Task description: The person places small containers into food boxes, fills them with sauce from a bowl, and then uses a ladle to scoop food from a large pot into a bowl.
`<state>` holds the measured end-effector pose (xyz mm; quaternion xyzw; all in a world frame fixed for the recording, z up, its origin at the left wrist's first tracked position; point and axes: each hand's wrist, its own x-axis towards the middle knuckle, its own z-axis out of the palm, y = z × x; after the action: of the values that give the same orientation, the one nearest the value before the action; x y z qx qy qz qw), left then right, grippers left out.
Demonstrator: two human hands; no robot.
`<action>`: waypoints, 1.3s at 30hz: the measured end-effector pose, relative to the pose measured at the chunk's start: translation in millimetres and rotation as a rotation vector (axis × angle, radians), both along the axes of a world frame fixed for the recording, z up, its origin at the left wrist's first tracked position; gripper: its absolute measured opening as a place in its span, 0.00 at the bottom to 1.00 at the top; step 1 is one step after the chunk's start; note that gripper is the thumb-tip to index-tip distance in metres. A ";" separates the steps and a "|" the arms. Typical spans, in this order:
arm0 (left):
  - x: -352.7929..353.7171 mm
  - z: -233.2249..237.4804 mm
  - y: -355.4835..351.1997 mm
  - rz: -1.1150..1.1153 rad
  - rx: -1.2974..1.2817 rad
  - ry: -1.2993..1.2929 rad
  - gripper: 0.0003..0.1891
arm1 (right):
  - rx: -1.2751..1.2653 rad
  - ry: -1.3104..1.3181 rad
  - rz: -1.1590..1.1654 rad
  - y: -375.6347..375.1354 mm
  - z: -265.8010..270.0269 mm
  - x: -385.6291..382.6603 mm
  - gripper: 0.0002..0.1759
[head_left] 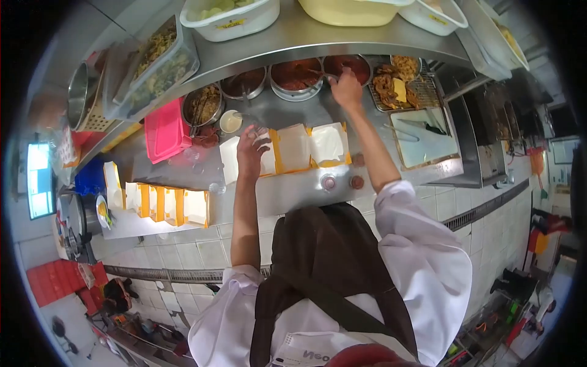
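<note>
Near the far edge of the metal tabletop (278,192), the right hand (347,90) curls over round sauce bowls (298,94); the left hand (251,148) half-curls by papery boxes (295,148), both grips unclear.

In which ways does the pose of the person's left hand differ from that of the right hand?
The left hand is over the row of paper-lined boxes, while the right hand reaches farther forward, to the pots of red sauce. The left forearm points nearly straight ahead; the right forearm slants inward. Both hands are bare, and both forearms are uncovered.
</note>
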<state>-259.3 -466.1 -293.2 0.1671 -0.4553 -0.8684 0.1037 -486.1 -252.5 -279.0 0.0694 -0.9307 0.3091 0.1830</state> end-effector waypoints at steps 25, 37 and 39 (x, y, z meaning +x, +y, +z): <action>-15.2 2.5 -33.8 0.202 -0.100 -0.047 0.24 | 0.332 0.333 0.396 -14.5 -27.8 -96.9 0.22; -90.5 -4.2 -30.9 0.121 -0.340 -0.195 0.17 | -1.056 -0.183 0.228 -51.7 -53.3 -72.0 0.10; -108.4 -10.3 -31.0 0.102 -0.339 -0.187 0.17 | -1.151 -0.179 0.198 -50.8 -63.3 -76.1 0.08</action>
<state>-367.7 -497.1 -303.5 0.2502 -0.5937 -0.7534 0.1316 -562.1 -303.2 -342.3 0.0190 -0.6141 0.7847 0.0821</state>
